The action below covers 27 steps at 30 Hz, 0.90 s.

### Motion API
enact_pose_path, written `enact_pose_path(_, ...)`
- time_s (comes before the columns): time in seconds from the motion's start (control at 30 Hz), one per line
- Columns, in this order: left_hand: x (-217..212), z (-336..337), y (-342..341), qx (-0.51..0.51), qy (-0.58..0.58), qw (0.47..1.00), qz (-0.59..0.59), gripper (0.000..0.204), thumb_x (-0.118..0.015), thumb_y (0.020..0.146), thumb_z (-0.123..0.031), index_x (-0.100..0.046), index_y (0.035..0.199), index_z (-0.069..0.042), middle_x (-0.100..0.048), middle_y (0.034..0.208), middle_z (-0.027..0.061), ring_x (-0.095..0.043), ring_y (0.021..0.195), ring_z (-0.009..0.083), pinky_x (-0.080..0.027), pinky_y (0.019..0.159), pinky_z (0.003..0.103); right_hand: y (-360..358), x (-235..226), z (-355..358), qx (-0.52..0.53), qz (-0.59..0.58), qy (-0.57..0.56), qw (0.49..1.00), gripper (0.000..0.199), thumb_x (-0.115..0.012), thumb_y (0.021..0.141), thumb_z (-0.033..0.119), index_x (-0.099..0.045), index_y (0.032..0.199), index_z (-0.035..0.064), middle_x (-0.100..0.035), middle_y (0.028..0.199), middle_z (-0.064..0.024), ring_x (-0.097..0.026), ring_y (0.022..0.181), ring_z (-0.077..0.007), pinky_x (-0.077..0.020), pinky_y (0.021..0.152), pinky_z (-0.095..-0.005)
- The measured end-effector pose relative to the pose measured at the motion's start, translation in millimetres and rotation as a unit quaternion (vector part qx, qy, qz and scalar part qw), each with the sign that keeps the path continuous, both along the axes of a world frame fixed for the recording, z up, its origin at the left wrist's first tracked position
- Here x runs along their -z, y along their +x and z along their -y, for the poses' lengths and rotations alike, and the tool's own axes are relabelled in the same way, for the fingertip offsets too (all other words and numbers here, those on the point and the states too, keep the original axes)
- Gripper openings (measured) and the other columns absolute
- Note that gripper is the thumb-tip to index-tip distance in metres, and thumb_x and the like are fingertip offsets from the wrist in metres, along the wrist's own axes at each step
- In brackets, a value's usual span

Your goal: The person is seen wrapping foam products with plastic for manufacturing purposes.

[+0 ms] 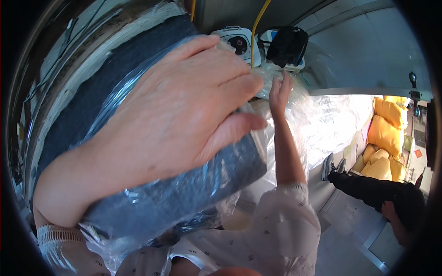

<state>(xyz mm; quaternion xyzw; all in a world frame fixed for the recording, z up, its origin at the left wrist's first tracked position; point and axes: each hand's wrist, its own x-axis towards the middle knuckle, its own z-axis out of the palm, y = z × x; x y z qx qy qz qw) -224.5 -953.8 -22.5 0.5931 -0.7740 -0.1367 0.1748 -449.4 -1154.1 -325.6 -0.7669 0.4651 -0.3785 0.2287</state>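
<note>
A dark blue-grey fabric bundle [179,193] lies in front of me inside a clear plastic bag [136,193]. My left hand [179,101] is very close to the view, over the bundle, back of the hand up. Its fingers bend downward around the film at the bundle's upper end, with the thumb apart to the right; the fingertips are partly hidden. Farther right, my right hand [281,94] reaches forward, its fingers closed on loose clear plastic film [267,76] beyond the bundle's end.
At the back stand a white appliance with a round dark dial [238,44] and a black bag [287,46]. A yellow hose [254,32] hangs there. Dark padding [87,92] lines the left. Yellow sacks [386,133] lie at right, near another person's dark-trousered leg [363,186].
</note>
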Motion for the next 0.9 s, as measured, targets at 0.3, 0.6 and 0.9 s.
enact_pose_path(0.3, 21, 3, 4, 0.043, -0.107, 0.988, -0.100, 0.038, -0.045, 0.092, -0.033, -0.058, 0.107, -0.001, -0.059, 0.102, 0.0142, -0.054, 0.099, 0.0296, -0.037, 0.095, 0.038, -121, -86, -222, 0.060, 0.122, 0.351, 0.927, 0.038, -0.038, 0.096, 0.032, -0.052, 0.120, 0.0068, -0.056, 0.112, -0.0062, -0.053, 0.094, -0.0157, -0.0424, 0.079, -0.0297)
enact_pose_path(0.6, -134, -168, 51, -0.184, -0.089, 0.904, -0.375, 0.025, -0.048, 0.094, -0.023, -0.057, 0.110, -0.007, -0.058, 0.099, 0.0008, -0.053, 0.093, 0.0096, -0.041, 0.083, 0.023, -48, -258, -246, -0.147, 0.114, 0.122, 0.975, 0.028, -0.035, 0.097, 0.017, -0.056, 0.107, 0.0009, -0.057, 0.106, -0.0080, -0.053, 0.092, -0.0147, -0.0411, 0.080, -0.0270)
enact_pose_path(0.9, -18, -422, 37, -0.532, -0.124, 0.836, -0.045, 0.035, -0.065, 0.081, -0.027, -0.059, 0.107, -0.005, -0.057, 0.098, 0.0100, -0.056, 0.089, 0.0249, -0.045, 0.079, 0.033, 48, -319, -294, -0.344, 0.080, -0.054, 0.934, 0.020, -0.044, 0.091, 0.009, -0.060, 0.099, 0.0009, -0.057, 0.098, -0.0092, -0.055, 0.091, -0.0188, -0.0414, 0.080, -0.0266)
